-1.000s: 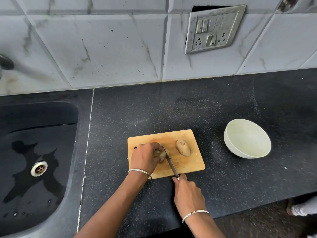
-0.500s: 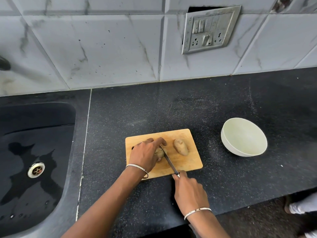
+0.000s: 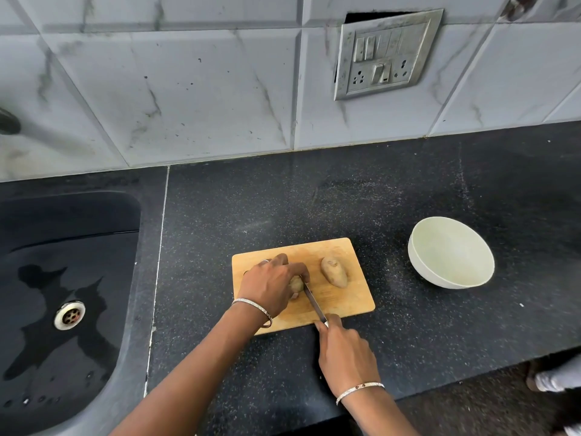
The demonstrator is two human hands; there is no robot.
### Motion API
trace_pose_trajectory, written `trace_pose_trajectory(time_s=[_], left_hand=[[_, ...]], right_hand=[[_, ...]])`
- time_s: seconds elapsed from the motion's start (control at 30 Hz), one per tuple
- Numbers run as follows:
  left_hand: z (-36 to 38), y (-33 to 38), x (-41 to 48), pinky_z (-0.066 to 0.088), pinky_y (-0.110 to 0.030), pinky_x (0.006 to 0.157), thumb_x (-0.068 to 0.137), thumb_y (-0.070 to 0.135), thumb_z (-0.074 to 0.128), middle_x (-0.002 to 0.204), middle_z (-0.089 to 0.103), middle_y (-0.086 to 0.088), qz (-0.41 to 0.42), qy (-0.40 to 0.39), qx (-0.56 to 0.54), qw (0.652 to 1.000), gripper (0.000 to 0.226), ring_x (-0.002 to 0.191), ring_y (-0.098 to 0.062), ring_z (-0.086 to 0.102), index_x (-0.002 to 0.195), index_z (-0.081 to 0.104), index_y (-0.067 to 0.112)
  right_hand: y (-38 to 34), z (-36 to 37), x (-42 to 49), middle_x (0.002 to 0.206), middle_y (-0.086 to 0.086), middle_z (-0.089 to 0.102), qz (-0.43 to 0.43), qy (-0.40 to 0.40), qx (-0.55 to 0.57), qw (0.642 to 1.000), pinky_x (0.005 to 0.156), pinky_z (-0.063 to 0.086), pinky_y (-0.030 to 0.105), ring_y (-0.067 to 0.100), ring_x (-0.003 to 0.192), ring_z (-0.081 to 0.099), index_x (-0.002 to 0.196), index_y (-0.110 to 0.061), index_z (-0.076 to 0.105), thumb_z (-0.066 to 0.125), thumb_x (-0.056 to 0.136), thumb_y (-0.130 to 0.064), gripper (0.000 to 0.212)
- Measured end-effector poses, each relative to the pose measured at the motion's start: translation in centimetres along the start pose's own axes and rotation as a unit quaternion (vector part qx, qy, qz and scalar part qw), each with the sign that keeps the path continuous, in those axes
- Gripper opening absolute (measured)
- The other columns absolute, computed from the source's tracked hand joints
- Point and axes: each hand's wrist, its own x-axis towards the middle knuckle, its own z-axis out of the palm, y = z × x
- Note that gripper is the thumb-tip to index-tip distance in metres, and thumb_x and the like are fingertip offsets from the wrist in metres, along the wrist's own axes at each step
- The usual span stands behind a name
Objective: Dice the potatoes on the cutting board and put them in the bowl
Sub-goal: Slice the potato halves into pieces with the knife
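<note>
1. One potato (image 3: 296, 284) is pinned on the cutting board (image 3: 345, 305) under the curled left hand (image 3: 269, 287).
2. Knife (image 3: 314, 305) is gripped by the right hand (image 3: 345, 354), blade against that potato.
3. Second potato (image 3: 334, 271) lies apart, on the board's right side.
4. Bowl (image 3: 451, 252) is set right of the board, on the counter (image 3: 408, 196).

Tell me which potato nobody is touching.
The whole potato on the board's right side; the other potato is held by the left hand against the knife.

Whole potato (image 3: 334, 271) on wooden cutting board (image 3: 345, 298); white bowl (image 3: 420, 272) empty, upright.
</note>
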Motion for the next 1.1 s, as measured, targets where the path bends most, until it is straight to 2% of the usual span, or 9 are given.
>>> trace_pose_trajectory(time_s=[0.2, 0.4, 0.5, 0.67, 0.73, 0.83, 0.93, 1.0, 1.1], left_hand=[[0.0, -0.1, 0.1, 0.049, -0.032, 0.078, 0.089, 0.031, 0.062, 0.115, 0.053, 0.009, 0.020, 0.005, 0.003, 1.000, 0.028, 0.099, -0.019, 0.057, 0.113, 0.054, 0.043], [-0.1, -0.3, 0.1, 0.051, -0.036, 0.078, 0.087, 0.029, 0.062, 0.111, 0.055, 0.009, 0.026, 0.002, -0.006, 1.000, 0.028, 0.098, -0.020, 0.058, 0.110, 0.056, 0.043], [0.0, -0.3, 0.1, 0.051, -0.033, 0.077, 0.087, 0.029, 0.062, 0.111, 0.055, 0.009, 0.029, 0.004, -0.007, 1.000, 0.027, 0.097, -0.019, 0.058, 0.110, 0.056, 0.043], [0.1, -0.5, 0.0, 0.047, -0.030, 0.073, 0.087, 0.031, 0.062, 0.112, 0.055, 0.011, 0.030, 0.010, -0.016, 0.999, 0.027, 0.097, -0.018, 0.058, 0.110, 0.056, 0.044], [0.1, -0.6, -0.1, 0.048, -0.030, 0.072, 0.087, 0.033, 0.063, 0.113, 0.054, 0.012, 0.024, 0.013, -0.027, 0.999, 0.028, 0.097, -0.018, 0.057, 0.110, 0.055, 0.046], [0.2, -0.6, -0.3, 0.051, -0.034, 0.072, 0.085, 0.034, 0.064, 0.113, 0.053, 0.013, 0.006, 0.022, -0.051, 0.998, 0.033, 0.096, -0.018, 0.057, 0.112, 0.048, 0.046], [0.6, -0.4, -0.3, 0.051, -0.035, 0.075, 0.077, 0.041, 0.070, 0.111, 0.055, 0.014, -0.026, 0.041, -0.086, 0.995, 0.046, 0.100, -0.018, 0.057, 0.114, 0.043, 0.042], [1.0, -0.1, -0.3, 0.049, -0.033, 0.081, 0.073, 0.046, 0.074, 0.114, 0.055, 0.014, -0.046, 0.055, -0.095, 0.993, 0.052, 0.104, -0.017, 0.054, 0.117, 0.047, 0.038], [1.6, 0.7, 0.0, 0.046, -0.029, 0.084, 0.077, 0.041, 0.073, 0.115, 0.061, 0.012, -0.044, 0.074, -0.084, 0.993, 0.043, 0.106, -0.016, 0.053, 0.116, 0.059, 0.033]], right_hand=[[0.0, -0.1, -0.2, 0.103, 0.007, 0.067, -0.002, 0.003, -0.006, 1.000, 0.068, 0.047, 0.039, 0.033, 0.099, 0.065, 0.120, -0.022, 0.044, 0.021, 0.102, -0.048, 0.039], [0.4, -0.3, -1.3, 0.101, 0.005, 0.067, 0.001, -0.008, -0.010, 1.000, 0.063, 0.040, 0.036, 0.031, 0.097, 0.065, 0.113, -0.021, 0.044, 0.019, 0.102, -0.048, 0.039], [0.8, -0.4, -2.0, 0.099, 0.002, 0.067, 0.010, -0.022, -0.012, 1.000, 0.061, 0.039, 0.034, 0.028, 0.096, 0.066, 0.107, -0.023, 0.041, 0.018, 0.101, -0.050, 0.036], [2.2, -1.1, -4.2, 0.099, 0.002, 0.066, 0.042, -0.063, -0.017, 0.997, 0.067, 0.038, 0.034, 0.028, 0.101, 0.064, 0.101, -0.027, 0.030, 0.014, 0.098, -0.055, 0.033], [2.9, -1.6, -5.2, 0.094, 0.003, 0.063, 0.060, -0.071, -0.025, 0.995, 0.070, 0.040, 0.035, 0.027, 0.104, 0.063, 0.101, -0.027, 0.029, 0.009, 0.094, -0.059, 0.038], [3.9, -2.4, -6.1, 0.082, 0.000, 0.053, 0.074, -0.046, -0.028, 0.996, 0.074, 0.047, 0.033, 0.023, 0.100, 0.065, 0.096, -0.028, 0.027, -0.008, 0.079, -0.067, 0.054], [4.4, -3.1, -6.1, 0.080, -0.001, 0.052, 0.080, -0.011, 0.000, 0.997, 0.073, 0.048, 0.033, 0.024, 0.098, 0.065, 0.097, -0.028, 0.030, 0.002, 0.085, -0.065, 0.048], [4.5, -3.2, -5.6, 0.076, -0.002, 0.052, 0.067, 0.011, 0.009, 0.998, 0.069, 0.047, 0.033, 0.023, 0.093, 0.065, 0.096, -0.027, 0.032, 0.002, 0.084, -0.063, 0.048], [4.4, -3.0, -4.7, 0.073, -0.004, 0.054, 0.052, 0.025, 0.015, 0.998, 0.063, 0.042, 0.032, 0.020, 0.086, 0.065, 0.094, -0.026, 0.035, 0.008, 0.092, -0.059, 0.042]])
